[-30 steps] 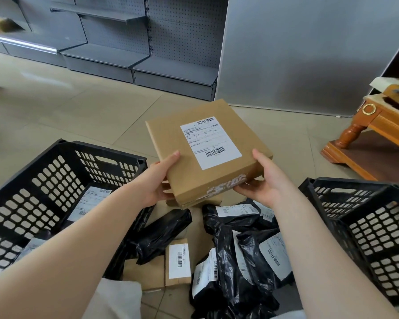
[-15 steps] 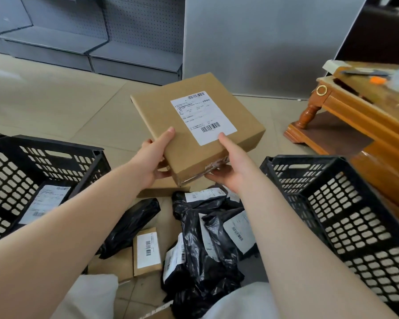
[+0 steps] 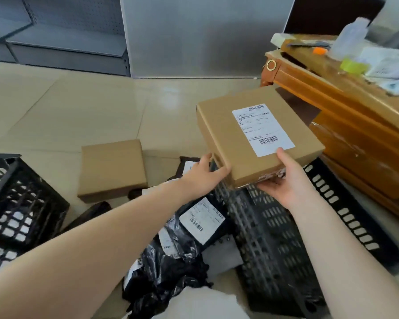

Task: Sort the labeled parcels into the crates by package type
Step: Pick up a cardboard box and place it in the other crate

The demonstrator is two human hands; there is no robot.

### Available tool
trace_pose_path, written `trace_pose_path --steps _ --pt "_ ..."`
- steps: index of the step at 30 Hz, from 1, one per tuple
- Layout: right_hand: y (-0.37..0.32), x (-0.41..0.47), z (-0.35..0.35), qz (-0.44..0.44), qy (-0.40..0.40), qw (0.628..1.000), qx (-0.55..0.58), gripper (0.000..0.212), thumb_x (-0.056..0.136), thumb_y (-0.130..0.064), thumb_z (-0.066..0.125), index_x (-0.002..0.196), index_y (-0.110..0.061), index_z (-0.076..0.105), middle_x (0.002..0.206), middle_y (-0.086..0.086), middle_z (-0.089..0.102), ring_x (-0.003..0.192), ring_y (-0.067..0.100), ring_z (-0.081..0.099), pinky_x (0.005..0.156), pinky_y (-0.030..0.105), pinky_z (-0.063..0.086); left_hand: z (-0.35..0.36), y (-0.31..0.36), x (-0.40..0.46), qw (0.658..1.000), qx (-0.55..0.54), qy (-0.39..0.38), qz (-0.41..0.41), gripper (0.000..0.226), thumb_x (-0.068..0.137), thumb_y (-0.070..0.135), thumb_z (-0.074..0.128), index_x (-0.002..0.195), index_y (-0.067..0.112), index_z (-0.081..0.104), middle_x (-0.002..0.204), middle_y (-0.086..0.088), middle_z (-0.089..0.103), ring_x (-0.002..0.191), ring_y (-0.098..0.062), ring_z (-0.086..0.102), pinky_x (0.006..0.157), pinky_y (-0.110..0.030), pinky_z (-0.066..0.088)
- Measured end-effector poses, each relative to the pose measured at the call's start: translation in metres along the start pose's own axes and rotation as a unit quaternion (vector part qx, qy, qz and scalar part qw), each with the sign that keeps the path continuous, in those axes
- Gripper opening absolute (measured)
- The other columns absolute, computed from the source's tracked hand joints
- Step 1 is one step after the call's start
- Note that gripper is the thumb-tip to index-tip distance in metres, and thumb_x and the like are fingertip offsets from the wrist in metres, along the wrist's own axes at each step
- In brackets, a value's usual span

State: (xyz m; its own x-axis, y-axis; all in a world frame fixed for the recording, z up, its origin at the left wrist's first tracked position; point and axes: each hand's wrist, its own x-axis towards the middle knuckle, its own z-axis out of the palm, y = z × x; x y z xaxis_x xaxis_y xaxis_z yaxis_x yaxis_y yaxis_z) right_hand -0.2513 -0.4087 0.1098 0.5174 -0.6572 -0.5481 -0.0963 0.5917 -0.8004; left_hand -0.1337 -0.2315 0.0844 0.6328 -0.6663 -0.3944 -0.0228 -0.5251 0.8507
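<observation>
I hold a flat brown cardboard box (image 3: 235, 139) with a white shipping label on top, above the far end of the right black crate (image 3: 274, 245). My left hand (image 3: 203, 173) grips its near-left corner and my right hand (image 3: 286, 180) grips its near edge, thumb on the label. Another brown box (image 3: 112, 169) lies on the floor to the left. Black poly-bag parcels (image 3: 182, 245) with white labels are heaped between the crates. The left black crate (image 3: 21, 203) stands at the left edge.
A wooden table (image 3: 355, 107) with a bottle, tape roll and papers stands close behind the right crate. Grey metal shelving (image 3: 62, 42) and a grey panel line the far wall. Beige tiled floor lies beyond the boxes.
The box has moved right and down, from in front of me to over the right crate. My view has swung right, so the left crate slid toward the left edge.
</observation>
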Motion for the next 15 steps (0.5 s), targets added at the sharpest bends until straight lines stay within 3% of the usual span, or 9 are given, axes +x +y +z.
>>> trace_pose_path --steps 4,8,12,15 --pt "-0.001 0.014 -0.042 0.004 0.047 0.999 0.028 0.036 0.089 -0.04 0.07 0.114 -0.022 0.05 0.116 0.016 0.057 0.108 0.034 0.058 0.099 0.056 0.049 0.042 0.01 0.023 0.995 0.069 -0.064 0.027 0.084 0.092 0.068 0.043 0.157 0.033 0.004 0.163 -0.006 0.018 0.144 -0.029 0.03 0.109 -0.04 0.032" --pt "0.012 0.032 -0.069 0.026 0.078 0.993 0.083 0.061 0.084 -0.042 0.075 0.131 -0.018 0.045 0.123 0.022 0.053 0.112 0.04 0.057 0.091 0.058 0.054 0.063 0.003 0.037 0.984 0.147 -0.086 0.052 0.087 0.087 0.075 0.043 0.155 0.042 0.002 0.164 -0.005 0.007 0.142 -0.032 0.033 0.113 -0.044 0.032" --pt "0.027 0.05 -0.093 0.044 0.093 0.985 0.142 0.074 0.077 -0.043 0.079 0.137 -0.015 0.046 0.126 0.024 0.054 0.112 0.043 0.057 0.085 0.06 0.056 0.069 -0.008 0.045 0.955 0.272 -0.088 0.08 0.081 0.089 0.073 0.042 0.155 0.046 0.002 0.166 -0.004 -0.004 0.149 -0.036 0.016 0.115 -0.053 0.029" --pt "0.038 0.061 -0.109 0.058 0.124 0.986 0.09 0.066 0.082 -0.043 0.076 0.134 -0.015 0.046 0.123 0.023 0.055 0.11 0.04 0.057 0.085 0.057 0.055 0.07 -0.02 0.045 0.942 0.307 -0.11 0.08 0.072 0.093 0.067 0.043 0.154 0.046 0.012 0.166 -0.004 -0.002 0.149 -0.036 0.012 0.114 -0.054 0.03"
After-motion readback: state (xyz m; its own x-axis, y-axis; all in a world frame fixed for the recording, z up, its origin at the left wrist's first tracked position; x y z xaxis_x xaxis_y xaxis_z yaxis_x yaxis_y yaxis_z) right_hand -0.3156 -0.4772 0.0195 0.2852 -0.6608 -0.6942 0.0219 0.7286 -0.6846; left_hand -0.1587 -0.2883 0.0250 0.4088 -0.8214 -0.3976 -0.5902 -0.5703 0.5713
